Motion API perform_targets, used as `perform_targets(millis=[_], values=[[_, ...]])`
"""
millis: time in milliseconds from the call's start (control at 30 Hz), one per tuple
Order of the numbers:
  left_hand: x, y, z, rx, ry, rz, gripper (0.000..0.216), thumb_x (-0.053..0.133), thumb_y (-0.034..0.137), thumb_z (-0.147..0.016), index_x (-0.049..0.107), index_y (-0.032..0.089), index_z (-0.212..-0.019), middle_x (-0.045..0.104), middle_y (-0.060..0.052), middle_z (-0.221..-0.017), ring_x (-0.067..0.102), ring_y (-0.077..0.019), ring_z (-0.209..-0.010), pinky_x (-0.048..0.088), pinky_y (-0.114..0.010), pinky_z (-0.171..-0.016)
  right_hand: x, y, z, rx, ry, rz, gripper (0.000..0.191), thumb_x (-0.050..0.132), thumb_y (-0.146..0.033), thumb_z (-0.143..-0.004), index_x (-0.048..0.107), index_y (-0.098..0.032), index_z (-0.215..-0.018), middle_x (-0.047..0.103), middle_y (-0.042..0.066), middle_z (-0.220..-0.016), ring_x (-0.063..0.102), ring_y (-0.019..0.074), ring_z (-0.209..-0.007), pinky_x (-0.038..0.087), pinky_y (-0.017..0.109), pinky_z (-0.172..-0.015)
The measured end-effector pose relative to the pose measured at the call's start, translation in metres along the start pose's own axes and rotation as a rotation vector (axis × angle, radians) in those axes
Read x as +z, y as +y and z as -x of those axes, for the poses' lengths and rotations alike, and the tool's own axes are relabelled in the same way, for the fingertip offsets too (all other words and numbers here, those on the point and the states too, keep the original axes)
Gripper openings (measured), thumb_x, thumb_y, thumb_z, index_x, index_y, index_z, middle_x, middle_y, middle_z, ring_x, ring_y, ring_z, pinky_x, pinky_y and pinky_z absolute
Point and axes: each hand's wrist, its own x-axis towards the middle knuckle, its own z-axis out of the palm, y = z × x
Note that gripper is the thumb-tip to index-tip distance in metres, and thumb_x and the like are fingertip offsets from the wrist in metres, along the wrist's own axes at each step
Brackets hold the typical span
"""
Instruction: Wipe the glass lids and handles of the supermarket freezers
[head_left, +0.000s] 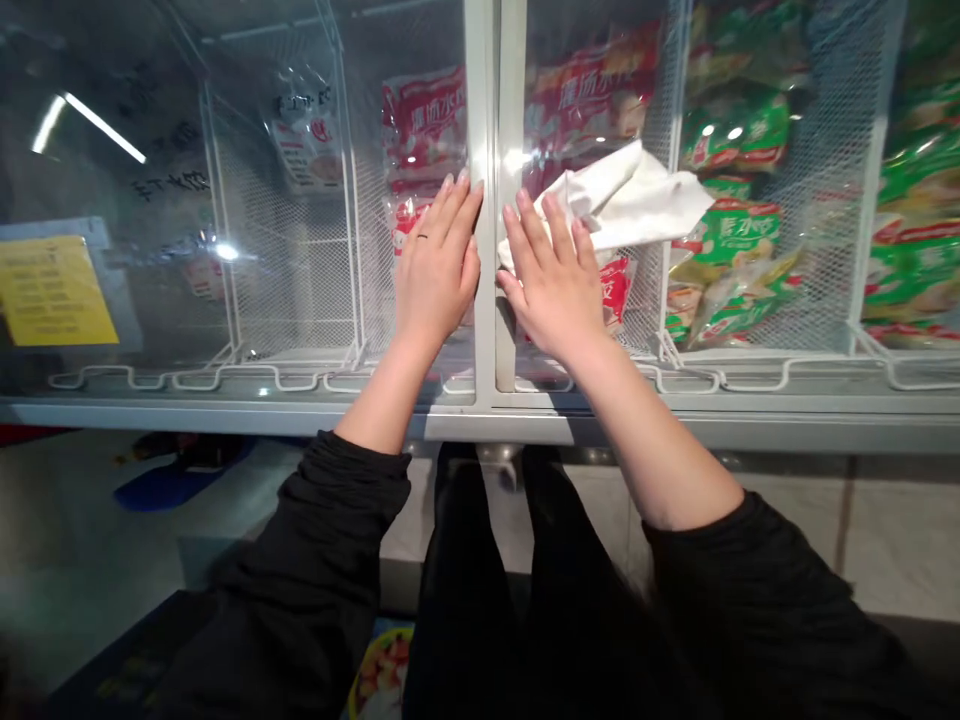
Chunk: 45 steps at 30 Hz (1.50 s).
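My left hand (437, 268) lies flat on the glass lid (292, 285) of a display freezer, its fingers stretched out and its edge close to the pale middle frame (486, 310). A dark ring shows on one finger. On the other side of the frame my right hand (559, 285) is also flat, fingers somewhat spread, pressing on a crumpled white cloth (649, 205). The cloth rests on the right-hand glass and sticks out beyond my fingers to the right. Part of it is hidden under my palm.
Under the glass lie red food bags (426, 115) and green food bags (739, 235), split by white wire dividers (349, 190). A yellow notice (56, 290) is at the left. The freezer's front edge (225, 415) runs across, with a blue object (180, 485) on the floor.
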Motion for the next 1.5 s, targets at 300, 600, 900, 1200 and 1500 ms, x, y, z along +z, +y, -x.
perform_targets(millis=[300, 600, 900, 1200, 1500], values=[[-0.004, -0.003, 0.004, -0.006, -0.023, -0.165, 0.063, 0.025, 0.051, -0.108, 0.014, 0.046, -0.170, 0.031, 0.015, -0.172, 0.007, -0.0138, -0.165, 0.012, -0.045, -0.140, -0.030, -0.033, 0.133, -0.115, -0.284, -0.150, 0.060, 0.048, -0.031, -0.107, 0.038, -0.020, -0.166, 0.041, 0.005, -0.171, 0.038, 0.0309, -0.158, 0.037, 0.053, -0.129], [-0.006, 0.005, 0.004, -0.058, 0.006, -0.074, 0.058, 0.033, 0.043, -0.107, 0.033, 0.041, -0.165, 0.031, 0.011, -0.173, 0.017, -0.0200, -0.165, 0.016, -0.048, -0.139, -0.053, 0.034, 0.156, -0.262, -0.156, -0.238, 0.042, 0.062, -0.020, -0.101, 0.068, -0.029, -0.142, 0.073, 0.005, -0.140, 0.063, 0.0258, -0.138, 0.051, 0.043, -0.120], [-0.006, 0.009, 0.004, 0.026, 0.059, -0.160, 0.058, 0.038, 0.037, -0.106, 0.035, 0.038, -0.165, 0.041, 0.004, -0.171, 0.031, -0.0225, -0.162, 0.025, -0.051, -0.135, -0.024, 0.011, 0.121, -0.528, -0.336, -0.200, 0.048, 0.058, -0.032, -0.106, 0.059, -0.021, -0.152, 0.057, 0.005, -0.159, 0.048, 0.0252, -0.153, 0.048, 0.045, -0.123], [-0.004, 0.011, 0.004, -0.005, 0.049, -0.133, 0.064, 0.042, 0.026, -0.102, 0.036, 0.035, -0.165, 0.040, 0.002, -0.171, 0.031, -0.0249, -0.162, 0.024, -0.053, -0.135, -0.071, 0.061, 0.163, -0.425, -0.423, -0.062, 0.053, 0.051, -0.024, -0.107, 0.049, -0.020, -0.159, 0.052, 0.004, -0.163, 0.047, 0.0294, -0.153, 0.052, 0.050, -0.118], [-0.003, 0.010, 0.003, 0.004, 0.034, -0.161, 0.066, 0.044, 0.023, -0.100, 0.035, 0.030, -0.165, 0.039, -0.003, -0.172, 0.031, -0.0257, -0.162, 0.025, -0.053, -0.134, -0.038, 0.012, 0.120, -0.538, -0.416, -0.175, 0.045, 0.053, -0.026, -0.107, 0.058, -0.020, -0.152, 0.057, 0.004, -0.158, 0.047, 0.0244, -0.153, 0.047, 0.047, -0.123]])
